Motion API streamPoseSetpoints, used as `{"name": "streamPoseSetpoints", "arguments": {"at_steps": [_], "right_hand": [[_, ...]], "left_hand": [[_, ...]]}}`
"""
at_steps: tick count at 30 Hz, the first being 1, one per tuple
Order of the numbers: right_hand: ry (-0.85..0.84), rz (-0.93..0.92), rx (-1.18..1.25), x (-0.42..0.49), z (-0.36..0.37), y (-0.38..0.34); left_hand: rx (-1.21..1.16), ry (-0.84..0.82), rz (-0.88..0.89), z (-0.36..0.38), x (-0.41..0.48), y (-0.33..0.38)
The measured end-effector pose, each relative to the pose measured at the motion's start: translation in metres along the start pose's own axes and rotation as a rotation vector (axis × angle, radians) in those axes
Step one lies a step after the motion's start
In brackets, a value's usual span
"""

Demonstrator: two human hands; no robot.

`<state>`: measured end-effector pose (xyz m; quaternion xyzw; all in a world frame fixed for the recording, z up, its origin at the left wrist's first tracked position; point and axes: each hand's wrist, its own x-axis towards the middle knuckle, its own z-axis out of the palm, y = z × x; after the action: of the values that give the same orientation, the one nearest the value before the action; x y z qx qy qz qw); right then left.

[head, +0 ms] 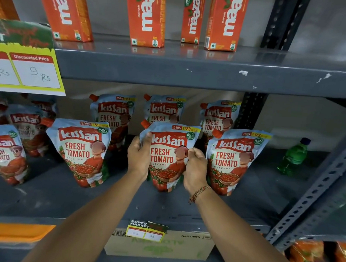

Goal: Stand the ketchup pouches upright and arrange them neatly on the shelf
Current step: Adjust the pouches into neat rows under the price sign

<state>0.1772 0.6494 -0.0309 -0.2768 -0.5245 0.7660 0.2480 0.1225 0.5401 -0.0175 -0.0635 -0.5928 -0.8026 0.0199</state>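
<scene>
Gripping the middle ketchup pouch (169,156) from both sides, the left hand (138,156) has its fingers (145,140) curled over the upper left edge near the red spout, and the right hand (195,168) has its fingers (193,153) closed on the right edge. The pouch stands upright in the front row on the grey shelf (50,194) — between a leaning pouch on the left (81,152) and an upright pouch on the right (233,161). More pouches stand in the back row (165,110) — a green bottle (293,156) sits well apart at the right.
</scene>
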Motion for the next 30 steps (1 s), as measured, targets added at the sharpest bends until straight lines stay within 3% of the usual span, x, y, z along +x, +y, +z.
{"name": "streamPoseSetpoints", "arguments": {"at_steps": [8, 12, 15, 18, 21, 24, 26, 30], "right_hand": [[0.029, -0.023, -0.025, -0.002, 0.004, 0.005], [0.236, -0.023, -0.139, -0.010, 0.009, 0.035], [0.355, -0.086, -0.064, -0.035, 0.014, 0.054], [0.220, -0.031, 0.021, -0.056, 0.028, 0.073], [-0.045, -0.024, -0.057, -0.065, 0.055, 0.080], [-0.232, -0.076, -0.166, -0.064, 0.095, 0.073], [-0.288, -0.048, -0.143, -0.065, 0.129, 0.068], [-0.322, 0.027, 0.010, -0.067, 0.177, 0.052]], "left_hand": [[0.118, -0.024, 0.040, -0.009, 0.000, -0.002], [0.318, -0.181, 0.052, -0.031, -0.001, -0.005], [0.453, -0.180, 0.100, -0.049, -0.007, -0.006], [0.531, -0.042, 0.179, -0.074, -0.009, -0.007], [0.543, 0.267, 0.300, -0.105, -0.006, -0.008], [0.497, 0.547, 0.283, -0.137, 0.008, 0.001], [0.465, 0.526, 0.197, -0.162, 0.023, 0.013], [0.435, 0.230, 0.178, -0.192, 0.056, 0.040]]}}
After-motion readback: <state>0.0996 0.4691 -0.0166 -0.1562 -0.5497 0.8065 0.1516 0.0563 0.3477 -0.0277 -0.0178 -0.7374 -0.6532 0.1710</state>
